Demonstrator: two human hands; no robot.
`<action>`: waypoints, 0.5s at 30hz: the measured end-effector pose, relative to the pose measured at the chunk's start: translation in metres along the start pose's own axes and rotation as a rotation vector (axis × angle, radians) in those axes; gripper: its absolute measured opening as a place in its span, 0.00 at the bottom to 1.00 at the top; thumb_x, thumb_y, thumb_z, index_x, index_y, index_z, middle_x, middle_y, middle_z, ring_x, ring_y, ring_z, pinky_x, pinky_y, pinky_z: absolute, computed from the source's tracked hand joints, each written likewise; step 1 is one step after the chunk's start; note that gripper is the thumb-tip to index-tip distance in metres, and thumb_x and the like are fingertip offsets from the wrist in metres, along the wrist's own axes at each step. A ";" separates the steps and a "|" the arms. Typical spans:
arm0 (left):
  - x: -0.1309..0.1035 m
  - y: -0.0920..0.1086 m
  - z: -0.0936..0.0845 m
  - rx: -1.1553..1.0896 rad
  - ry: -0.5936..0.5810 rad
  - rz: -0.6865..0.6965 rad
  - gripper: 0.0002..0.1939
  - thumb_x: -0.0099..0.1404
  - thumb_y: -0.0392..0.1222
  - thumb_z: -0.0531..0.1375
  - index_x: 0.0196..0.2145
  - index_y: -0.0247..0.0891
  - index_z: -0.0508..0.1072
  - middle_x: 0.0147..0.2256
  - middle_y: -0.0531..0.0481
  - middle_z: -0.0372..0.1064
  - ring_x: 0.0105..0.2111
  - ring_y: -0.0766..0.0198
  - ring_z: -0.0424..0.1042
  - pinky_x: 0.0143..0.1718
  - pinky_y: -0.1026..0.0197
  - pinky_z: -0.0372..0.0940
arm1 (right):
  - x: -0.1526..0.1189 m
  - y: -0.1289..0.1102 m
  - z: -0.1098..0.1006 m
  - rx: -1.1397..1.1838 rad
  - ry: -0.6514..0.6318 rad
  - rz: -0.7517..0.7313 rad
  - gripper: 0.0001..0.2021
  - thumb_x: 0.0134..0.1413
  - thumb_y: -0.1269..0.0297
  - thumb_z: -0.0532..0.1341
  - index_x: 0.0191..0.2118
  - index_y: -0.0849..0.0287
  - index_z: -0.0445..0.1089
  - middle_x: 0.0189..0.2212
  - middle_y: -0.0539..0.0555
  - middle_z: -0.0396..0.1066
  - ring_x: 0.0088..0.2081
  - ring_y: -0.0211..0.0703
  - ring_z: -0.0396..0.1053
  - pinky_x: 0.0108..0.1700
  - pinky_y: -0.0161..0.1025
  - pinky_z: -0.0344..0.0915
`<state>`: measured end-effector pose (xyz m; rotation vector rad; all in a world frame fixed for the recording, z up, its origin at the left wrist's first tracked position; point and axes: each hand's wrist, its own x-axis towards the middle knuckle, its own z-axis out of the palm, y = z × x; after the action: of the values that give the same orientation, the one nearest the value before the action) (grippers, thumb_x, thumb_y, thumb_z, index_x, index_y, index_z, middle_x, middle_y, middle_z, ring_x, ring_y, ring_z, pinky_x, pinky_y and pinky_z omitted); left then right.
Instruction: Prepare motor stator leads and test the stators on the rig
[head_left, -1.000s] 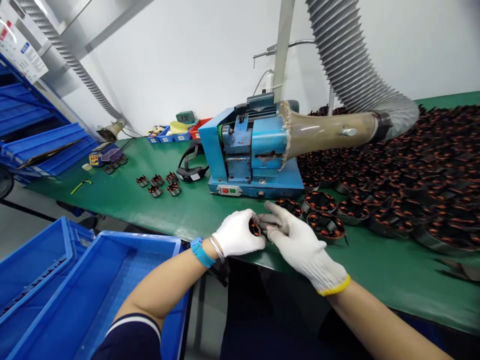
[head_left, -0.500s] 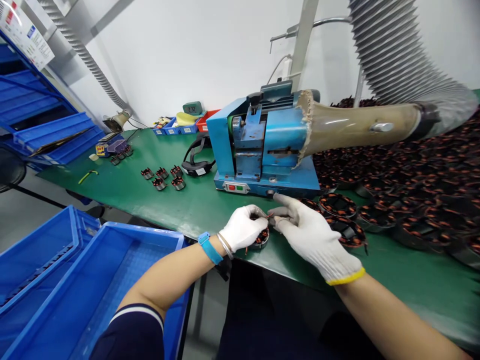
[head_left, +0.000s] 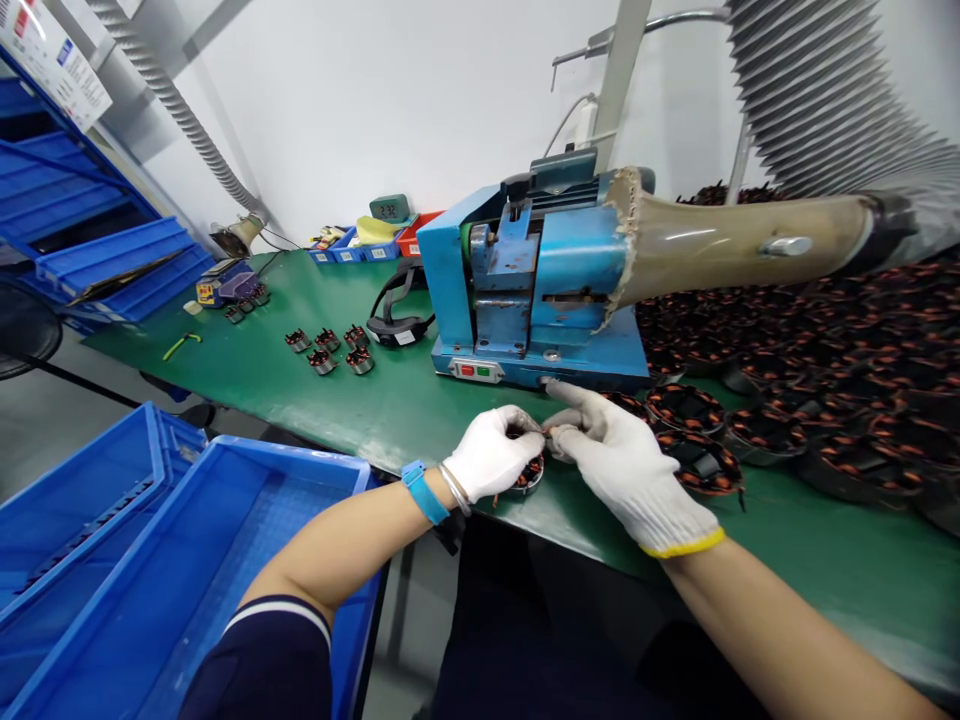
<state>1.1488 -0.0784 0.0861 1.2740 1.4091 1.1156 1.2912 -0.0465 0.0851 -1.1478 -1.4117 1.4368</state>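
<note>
A round motor stator [head_left: 531, 476] with copper-orange windings and a metal rim rests at the bench's front edge. My left hand [head_left: 491, 452], in a white glove, is closed over it and covers most of its top. My right hand [head_left: 619, 450], also gloved, pinches a thin lead wire of the stator between thumb and fingers, close to my left fingertips. Its index finger stretches toward the base of the blue machine [head_left: 540, 290]. The wire's tip is hidden by the gloves.
Many wound stators [head_left: 847, 370] crowd the right side of the green bench [head_left: 390, 410]. Several smaller stators [head_left: 322, 360] stand at left, beside a black headset [head_left: 397, 328]. Blue bins [head_left: 292, 455] sit below the front edge. A duct [head_left: 720, 245] joins the machine.
The view has shifted slightly. Both hands stay together at the stator, with the right fingers still at the wire and only slightly moved.
</note>
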 end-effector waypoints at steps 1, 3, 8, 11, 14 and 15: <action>-0.001 0.001 0.001 0.004 0.007 -0.004 0.06 0.55 0.31 0.59 0.23 0.37 0.66 0.24 0.55 0.65 0.27 0.68 0.64 0.33 0.63 0.61 | 0.000 0.000 0.002 0.027 0.016 0.015 0.37 0.38 0.68 0.59 0.61 0.66 0.63 0.25 0.47 0.68 0.25 0.35 0.63 0.28 0.33 0.63; -0.002 0.004 0.001 0.012 0.020 -0.015 0.06 0.55 0.30 0.58 0.23 0.37 0.66 0.24 0.54 0.66 0.27 0.67 0.64 0.34 0.64 0.61 | -0.002 -0.001 0.006 0.076 0.046 0.036 0.39 0.36 0.68 0.59 0.61 0.67 0.63 0.21 0.45 0.64 0.23 0.34 0.60 0.26 0.33 0.61; -0.003 0.006 0.002 0.041 0.051 -0.031 0.07 0.56 0.29 0.58 0.23 0.37 0.66 0.24 0.55 0.65 0.27 0.68 0.64 0.33 0.65 0.61 | -0.007 -0.003 0.017 0.182 0.112 0.083 0.42 0.34 0.66 0.59 0.63 0.67 0.61 0.19 0.43 0.61 0.21 0.33 0.58 0.24 0.32 0.60; -0.002 0.003 0.002 0.052 0.062 -0.026 0.07 0.57 0.30 0.58 0.24 0.37 0.66 0.24 0.55 0.66 0.27 0.68 0.65 0.32 0.65 0.61 | -0.009 -0.001 0.016 0.170 0.128 0.110 0.40 0.36 0.65 0.60 0.62 0.67 0.61 0.20 0.44 0.62 0.22 0.34 0.60 0.26 0.32 0.63; -0.001 -0.001 0.002 0.065 0.058 -0.023 0.06 0.56 0.31 0.59 0.24 0.37 0.66 0.24 0.56 0.65 0.26 0.68 0.65 0.31 0.65 0.61 | -0.011 0.006 0.007 0.091 0.081 0.102 0.39 0.38 0.64 0.62 0.62 0.65 0.61 0.23 0.46 0.66 0.25 0.37 0.66 0.29 0.34 0.68; -0.001 -0.002 0.002 0.071 0.057 -0.020 0.06 0.56 0.31 0.59 0.24 0.37 0.67 0.23 0.56 0.65 0.26 0.68 0.64 0.31 0.65 0.60 | -0.013 0.009 0.004 0.050 0.073 0.092 0.38 0.39 0.63 0.62 0.61 0.64 0.62 0.26 0.49 0.70 0.28 0.39 0.69 0.32 0.36 0.70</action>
<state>1.1509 -0.0790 0.0840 1.2841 1.5126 1.1040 1.2913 -0.0603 0.0765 -1.2345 -1.2800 1.4701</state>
